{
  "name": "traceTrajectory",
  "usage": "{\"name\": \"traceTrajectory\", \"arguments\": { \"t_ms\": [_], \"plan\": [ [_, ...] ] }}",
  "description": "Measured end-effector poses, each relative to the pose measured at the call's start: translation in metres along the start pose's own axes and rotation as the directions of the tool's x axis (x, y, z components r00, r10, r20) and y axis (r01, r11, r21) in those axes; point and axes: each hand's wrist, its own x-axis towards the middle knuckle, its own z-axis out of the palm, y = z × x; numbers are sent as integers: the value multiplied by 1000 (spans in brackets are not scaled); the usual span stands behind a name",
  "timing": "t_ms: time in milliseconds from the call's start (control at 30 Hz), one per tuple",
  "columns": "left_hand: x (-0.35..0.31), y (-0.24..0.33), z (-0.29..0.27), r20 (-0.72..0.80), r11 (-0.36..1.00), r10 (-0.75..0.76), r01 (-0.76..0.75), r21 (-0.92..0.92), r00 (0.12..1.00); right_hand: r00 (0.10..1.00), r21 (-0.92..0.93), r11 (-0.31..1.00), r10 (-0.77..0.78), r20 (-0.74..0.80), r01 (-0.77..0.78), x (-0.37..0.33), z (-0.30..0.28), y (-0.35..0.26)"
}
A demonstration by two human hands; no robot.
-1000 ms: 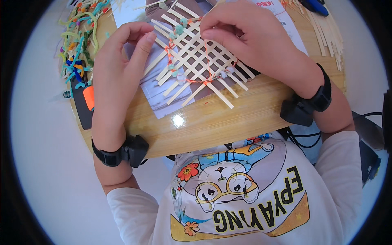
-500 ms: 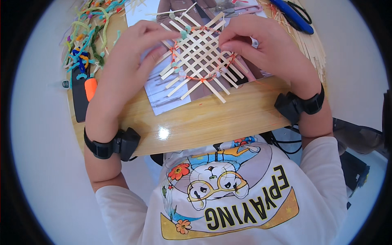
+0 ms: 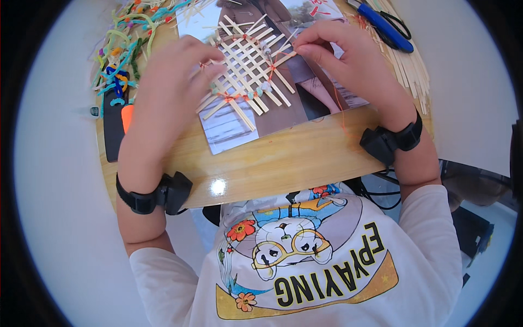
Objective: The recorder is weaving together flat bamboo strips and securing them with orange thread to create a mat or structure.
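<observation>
A woven lattice of pale bamboo strips [image 3: 248,66], with orange cord and small pale green and whitish beads around its edge, lies tilted over a magazine [image 3: 223,139]. My left hand [image 3: 182,71] is at the lattice's left edge, bent and smeared by motion; whether its fingers grip a strip cannot be made out. Off the right edge, my right hand [image 3: 340,54] is closed in a pinch on the orange cord [image 3: 335,92], beside the end of a strip. The cord trails from there down over the magazine to the table.
Coloured fuzzy stems [image 3: 122,46] lie heaped at the far left, near a dark flat object [image 3: 113,131] and something orange [image 3: 127,117]. Blue-handled pliers [image 3: 387,27] and loose bamboo strips [image 3: 411,76] lie at the far right. The wooden table's [image 3: 261,169] front edge is close to my body.
The lattice has turned and shifted left. My left hand has moved slightly with it, while my right hand has drawn away from the weave, and the trailing orange cord shows more clearly.
</observation>
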Motion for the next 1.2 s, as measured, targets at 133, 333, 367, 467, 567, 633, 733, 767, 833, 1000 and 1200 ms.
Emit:
{"name": "traceTrajectory", "arguments": {
  "t_ms": [133, 333, 367, 467, 567, 633, 733, 767, 833, 1000, 1200],
  "plan": [
    [4, -21, -11, -87, 987, -104, 114, 111, 991, 997, 14, 998, 60, 47, -61, -2, 2, -5],
    [1, -26, 1, 74, 911, -413, 412, 35, 908, 999, -42, 998, 39, 8, -39, -3, 1, -5],
    [2, -25, 4, 109, 905, -423, 426, -10, 900, 999, -41, 998, 41, 12, -40, -2, 1, -5],
    [3, -36, 13, 110, 916, -378, 389, -96, 919, 999, -35, 999, 34, 25, -33, -2, 2, -7],
    [4, -38, 15, -63, 962, -271, 267, -62, 961, 1000, -33, 999, 10, 12, -9, -2, 4, -12],
    [8, -31, 8, -187, 978, -193, 205, 47, 963, 999, -24, 1000, 13, 38, -12, -1, 3, -14],
    [4, -13, -2, 21, 998, -62, 63, -30, 998, 998, 19, 1000, 16, 55, -17, -2, 4, -13],
    [1, -6, -4, 23, 997, -63, 64, -30, 998, 998, 20, 1000, 17, 56, -18, -2, 5, -13],
    [-5, 8, -5, 267, 988, 41, 0, -152, 963, 998, 66, 998, -17, 66, 13, -1, 9, -12],
    [-5, 11, -7, 351, 995, 25, 12, -103, 936, 952, -13, 968, -246, 183, 252, 1, 18, 4],
    [-5, 5, -3, 300, 995, 42, -13, -101, 953, 953, 0, 983, -181, 241, 186, -3, 21, -3]
  ]
}}
